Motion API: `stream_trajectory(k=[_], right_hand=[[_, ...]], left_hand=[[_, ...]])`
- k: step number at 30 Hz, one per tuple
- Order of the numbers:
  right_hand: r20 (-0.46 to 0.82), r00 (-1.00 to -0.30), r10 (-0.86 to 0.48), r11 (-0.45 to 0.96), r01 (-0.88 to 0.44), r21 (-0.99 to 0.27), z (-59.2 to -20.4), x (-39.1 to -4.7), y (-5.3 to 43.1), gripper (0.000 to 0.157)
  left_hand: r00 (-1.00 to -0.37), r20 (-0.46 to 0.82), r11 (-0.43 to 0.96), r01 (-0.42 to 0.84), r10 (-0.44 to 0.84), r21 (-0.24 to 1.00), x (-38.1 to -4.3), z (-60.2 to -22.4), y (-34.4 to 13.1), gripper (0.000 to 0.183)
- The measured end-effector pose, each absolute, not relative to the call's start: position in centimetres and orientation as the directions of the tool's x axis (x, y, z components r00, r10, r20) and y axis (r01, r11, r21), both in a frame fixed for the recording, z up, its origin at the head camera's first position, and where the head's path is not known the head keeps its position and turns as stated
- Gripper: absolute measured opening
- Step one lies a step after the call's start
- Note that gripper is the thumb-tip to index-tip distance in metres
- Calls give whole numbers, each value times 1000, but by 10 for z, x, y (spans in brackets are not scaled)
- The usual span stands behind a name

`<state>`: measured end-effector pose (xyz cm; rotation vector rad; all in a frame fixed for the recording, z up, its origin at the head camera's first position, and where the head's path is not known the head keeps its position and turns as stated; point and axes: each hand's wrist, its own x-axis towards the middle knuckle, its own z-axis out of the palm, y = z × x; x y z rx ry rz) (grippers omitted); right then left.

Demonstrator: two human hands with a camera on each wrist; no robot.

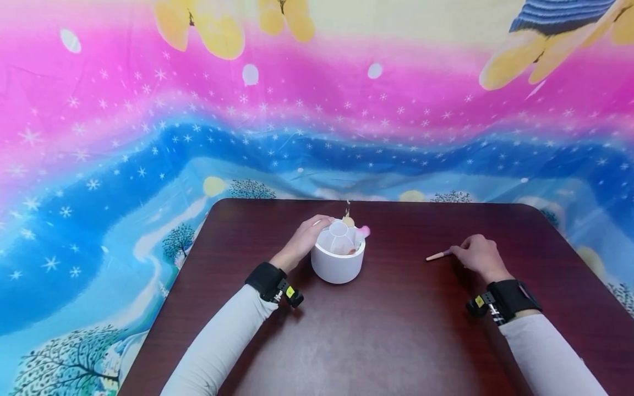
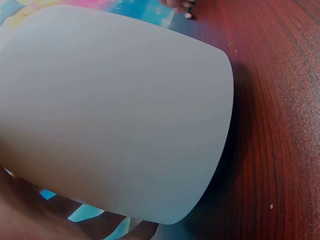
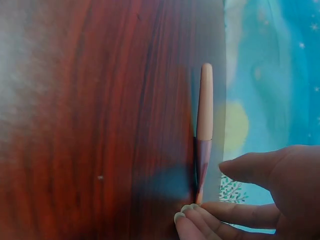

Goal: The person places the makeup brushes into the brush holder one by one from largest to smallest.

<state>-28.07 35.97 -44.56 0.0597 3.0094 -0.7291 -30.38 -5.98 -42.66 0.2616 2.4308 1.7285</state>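
A round white organizer [image 1: 338, 267] with inner dividers stands on the table. My left hand [image 1: 305, 237] holds it by its left side, fingers at the rim; its smooth wall [image 2: 115, 110] fills most of the left wrist view. On the right, my right hand [image 1: 477, 254] has its fingertips around one end of a slim makeup brush [image 1: 438, 256]. In the right wrist view the brush [image 3: 206, 105] shows a beige handle and a shiny mauve section, low over the tabletop. The thumb [image 3: 250, 167] appears slightly apart from it, and the fingers hide its other end.
A pink fluffy tip [image 1: 365, 231] and a small yellowish round thing [image 1: 349, 221] show at the organizer's back rim. Both stand on a dark reddish wooden table [image 1: 376, 330]. A printed cloth [image 1: 317, 93] hangs behind the far edge.
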Motion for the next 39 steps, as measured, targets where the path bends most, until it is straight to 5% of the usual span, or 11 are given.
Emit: stream_trajectory(k=[6, 20, 23, 31, 39], right_hand=[[-82, -996, 44, 891, 76, -448, -445, -291, 348, 37], [-40, -993, -114, 882, -82, -464, -436, -289, 294, 9], [-19, -993, -117, 867, -92, -490, -433, -289, 287, 17], [144, -980, -139, 813, -196, -548, -403, -282, 263, 32], [307, -935, -175, 749, -329, -575, -357, -271, 234, 19]], left_hand=[[-972, -28, 324, 51, 234, 945, -304, -427, -60, 42], [-969, -20, 310, 59, 245, 949, -305, -428, -60, 44], [-968, -27, 312, 54, 248, 949, -305, -428, -61, 44], [-971, -27, 315, 50, 236, 948, -306, -429, -60, 42], [-971, -24, 315, 54, 240, 948, -305, -429, -60, 42]])
